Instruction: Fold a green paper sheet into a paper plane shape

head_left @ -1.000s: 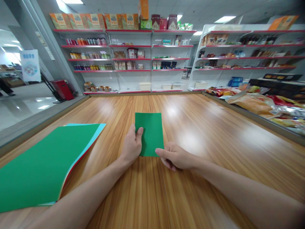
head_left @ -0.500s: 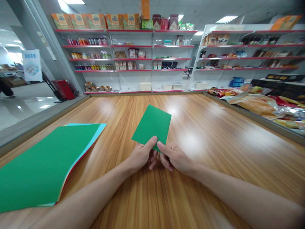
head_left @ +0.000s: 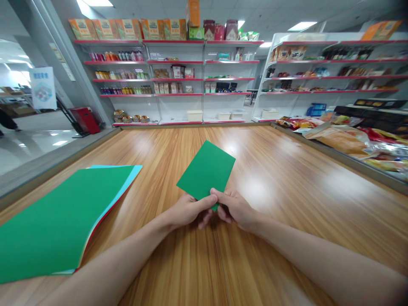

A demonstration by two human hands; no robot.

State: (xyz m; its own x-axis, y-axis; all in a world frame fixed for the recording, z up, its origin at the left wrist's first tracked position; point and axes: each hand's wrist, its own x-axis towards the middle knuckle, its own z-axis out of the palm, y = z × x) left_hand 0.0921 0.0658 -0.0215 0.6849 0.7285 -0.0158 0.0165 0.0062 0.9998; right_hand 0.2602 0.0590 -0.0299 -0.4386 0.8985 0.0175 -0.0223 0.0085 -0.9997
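A small folded green paper (head_left: 207,171) is lifted off the wooden table (head_left: 287,204), tilted with its far corner to the right. My left hand (head_left: 188,209) pinches its near corner between thumb and fingers. My right hand (head_left: 234,207) pinches the same corner from the right, thumb on top. Both hands meet at the middle of the table, thumbs almost touching.
A stack of large coloured sheets (head_left: 60,216), green on top with blue and red beneath, lies at the left. Snack packets (head_left: 344,138) are piled along the right edge. Store shelves (head_left: 172,76) with goods stand behind the table.
The green paper lay flat under both hands; it has been lifted and turned clockwise. Both hands moved together to pinch its near corner.
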